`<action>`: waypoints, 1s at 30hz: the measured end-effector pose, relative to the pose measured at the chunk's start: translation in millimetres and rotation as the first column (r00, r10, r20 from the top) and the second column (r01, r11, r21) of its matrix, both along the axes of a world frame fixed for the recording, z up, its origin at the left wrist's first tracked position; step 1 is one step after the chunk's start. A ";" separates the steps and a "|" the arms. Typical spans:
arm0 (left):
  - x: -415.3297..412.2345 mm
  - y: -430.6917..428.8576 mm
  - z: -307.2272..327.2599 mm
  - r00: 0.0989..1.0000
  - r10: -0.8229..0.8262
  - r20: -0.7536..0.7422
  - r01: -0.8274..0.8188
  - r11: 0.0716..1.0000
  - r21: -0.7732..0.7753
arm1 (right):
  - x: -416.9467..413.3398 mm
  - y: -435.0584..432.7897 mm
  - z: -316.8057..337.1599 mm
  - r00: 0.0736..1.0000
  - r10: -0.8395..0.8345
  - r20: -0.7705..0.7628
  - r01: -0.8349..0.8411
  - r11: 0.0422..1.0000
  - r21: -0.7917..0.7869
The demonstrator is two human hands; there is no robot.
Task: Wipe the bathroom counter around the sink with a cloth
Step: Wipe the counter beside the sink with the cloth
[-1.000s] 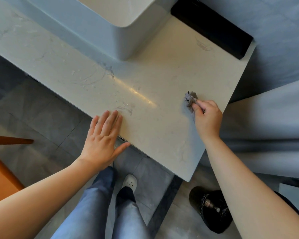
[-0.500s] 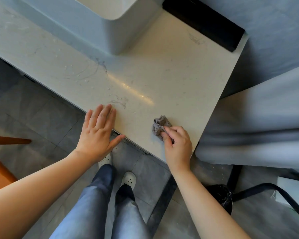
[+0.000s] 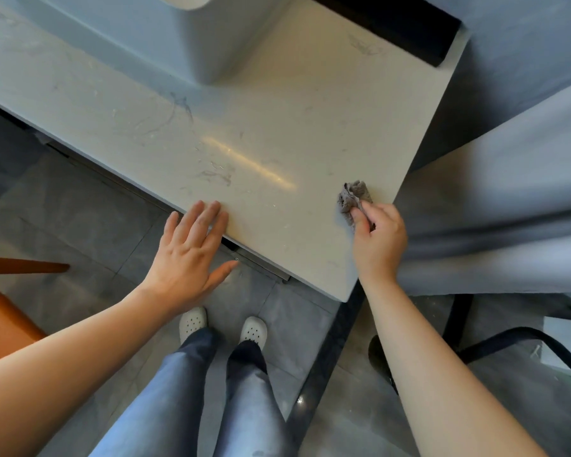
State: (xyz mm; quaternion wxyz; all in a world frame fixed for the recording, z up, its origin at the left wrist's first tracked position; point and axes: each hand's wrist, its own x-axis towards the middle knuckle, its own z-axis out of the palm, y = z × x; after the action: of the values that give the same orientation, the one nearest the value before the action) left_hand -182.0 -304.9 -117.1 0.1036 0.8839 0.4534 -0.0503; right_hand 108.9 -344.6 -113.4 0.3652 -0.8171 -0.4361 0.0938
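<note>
A pale marble counter (image 3: 277, 120) runs across the upper half of the head view, with a white square sink basin (image 3: 165, 37) standing on it at the back. My right hand (image 3: 378, 239) pinches a small crumpled grey cloth (image 3: 351, 196) and holds it down on the counter close to the right edge. My left hand (image 3: 188, 255) lies flat with straight fingers, the fingertips resting on the counter's front edge. Faint streaks and smears show on the counter in front of the basin.
A black bar (image 3: 396, 24) lies along the counter's back right. Grey fabric (image 3: 508, 199) hangs to the right of the counter. Below are a grey tiled floor, my legs and white shoes (image 3: 223, 323), an orange chair (image 3: 0, 311) at left and a black strap (image 3: 521, 341) at right.
My right hand has slid the cloth from the front edge out toward the counter's right edge. The left hand stays flat on the front edge.
</note>
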 end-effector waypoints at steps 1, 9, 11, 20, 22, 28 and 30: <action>-0.2 0.6 0.3 1.000 -0.008 -0.001 0.008 1.000 0.012 | -4.1 -0.9 -2.9 1.000 -0.021 0.008 0.021 1.000 0.008; -1.7 6.3 0.0 0.998 -0.058 0.017 0.057 0.997 0.051 | -40.5 -29.2 -4.1 0.998 -0.053 0.046 0.052 0.998 0.033; -2.6 10.1 1.6 0.996 -0.082 0.028 0.080 0.995 0.051 | -49.1 -36.0 -4.1 0.997 -0.064 0.044 0.063 0.998 0.027; -9.1 14.5 8.2 0.991 -0.136 0.020 0.134 0.989 0.065 | -97.0 -64.7 -1.9 0.989 -0.143 0.045 0.143 0.990 0.011; -9.2 14.2 8.1 0.990 -0.137 0.015 0.136 0.989 0.060 | -105.4 -68.3 0.9 0.988 -0.149 0.031 0.150 0.989 -0.008; -11.2 15.7 8.5 0.989 -0.145 0.022 0.144 0.988 0.047 | -100.5 -68.2 26.6 0.967 -0.032 -0.255 0.020 0.999 -0.048; -12.3 17.2 9.5 0.988 -0.150 0.022 0.149 0.988 0.045 | -83.5 -56.9 38.5 0.963 -0.096 -0.251 0.108 0.993 0.035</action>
State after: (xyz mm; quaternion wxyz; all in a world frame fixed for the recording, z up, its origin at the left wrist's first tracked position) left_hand -194.3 -287.7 -107.5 0.0860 0.9181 0.3852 -0.0368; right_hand 25.4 -401.6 -74.9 0.4410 -0.8112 -0.3461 0.1660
